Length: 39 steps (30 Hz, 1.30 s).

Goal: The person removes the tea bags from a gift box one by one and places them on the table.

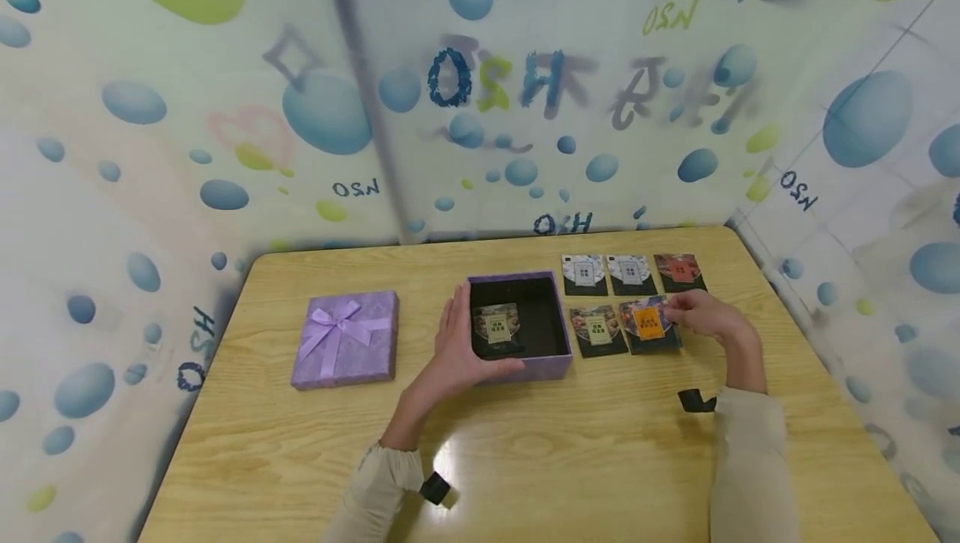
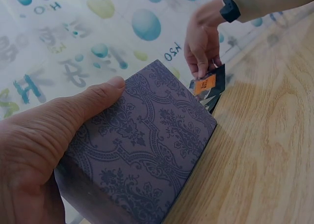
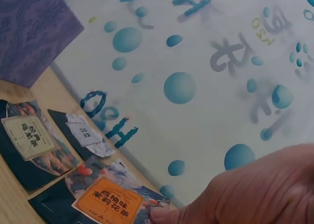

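Observation:
An open purple patterned gift box point(image 1: 531, 368) stands mid-table, its dark inside holding a green-labelled tea packet point(image 1: 497, 325). My left hand point(image 1: 463, 347) holds the box at its left front corner, thumb along the front wall point(image 2: 157, 130); its fingers are hidden in the left wrist view. To the right of the box, my right hand point(image 1: 703, 315) pinches the right edge of an orange-labelled tea packet point(image 1: 649, 323). That packet is tilted up in the left wrist view. Beside it lies another green-labelled packet point(image 1: 597, 330).
Behind these lie two white packets point(image 1: 585, 274) and a red-labelled packet point(image 1: 678, 270) in a row. The purple lid point(image 1: 348, 341) with a ribbon bow rests at the left of the wooden table point(image 1: 247, 443). A printed wall sheet point(image 1: 480, 185) rises behind the table.

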Available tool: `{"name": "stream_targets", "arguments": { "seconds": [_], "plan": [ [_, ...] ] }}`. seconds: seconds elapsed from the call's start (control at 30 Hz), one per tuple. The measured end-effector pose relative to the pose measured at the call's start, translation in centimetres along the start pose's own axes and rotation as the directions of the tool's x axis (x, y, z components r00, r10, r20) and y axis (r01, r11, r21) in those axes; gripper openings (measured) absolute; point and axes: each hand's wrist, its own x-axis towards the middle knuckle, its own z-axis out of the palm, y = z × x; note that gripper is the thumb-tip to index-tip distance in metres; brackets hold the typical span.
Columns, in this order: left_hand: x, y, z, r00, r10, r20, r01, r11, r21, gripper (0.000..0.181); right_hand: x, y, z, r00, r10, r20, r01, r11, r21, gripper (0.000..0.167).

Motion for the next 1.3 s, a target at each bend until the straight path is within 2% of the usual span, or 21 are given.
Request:
{"name": "stream_targets", "arguments": {
  "seconds": [0.2, 0.57, 0.77, 1.07, 1.2, 1.3],
  "plan": [
    [0.1, 0.0, 0.0, 1.0, 0.001, 0.005, -0.001, 1.0, -0.001, 0.149, 0.3, 0.3, 0.3, 0.996, 0.079, -0.034, -0.082, 0.992, -0.096, 0.033],
    [0.1, 0.1, 0.1, 1.0, 0.0, 0.002, 0.0, 1.0, -0.003, 0.149, 1.1, 1.0, 0.7, 0.991, 0.135, -0.015, -0.136, 0.985, -0.104, 0.045],
    [0.0, 0.1, 0.0, 1.0, -0.001, 0.004, 0.001, 1.0, -0.007, 0.149, 1.1, 0.9, 0.7, 0.987, 0.162, -0.014, -0.162, 0.982, -0.101, 0.045],
    [0.0, 0.1, 0.0, 1.0, -0.002, 0.004, 0.002, 1.0, -0.007, 0.148, 1.1, 0.8, 0.7, 0.979, 0.193, -0.064, -0.201, 0.97, -0.14, 0.037],
    [-0.1, 0.2, -0.1, 1.0, -0.004, 0.005, 0.004, 1.0, -0.013, 0.148, 0.9, 0.8, 0.5, 0.978, 0.16, -0.13, -0.18, 0.97, -0.164, 0.041],
    [-0.1, 0.3, -0.1, 1.0, -0.007, 0.008, 0.007, 1.0, -0.013, 0.148, 0.7, 0.3, 0.5, 0.968, 0.051, -0.247, -0.102, 0.975, -0.199, 0.037]
  ]
}}
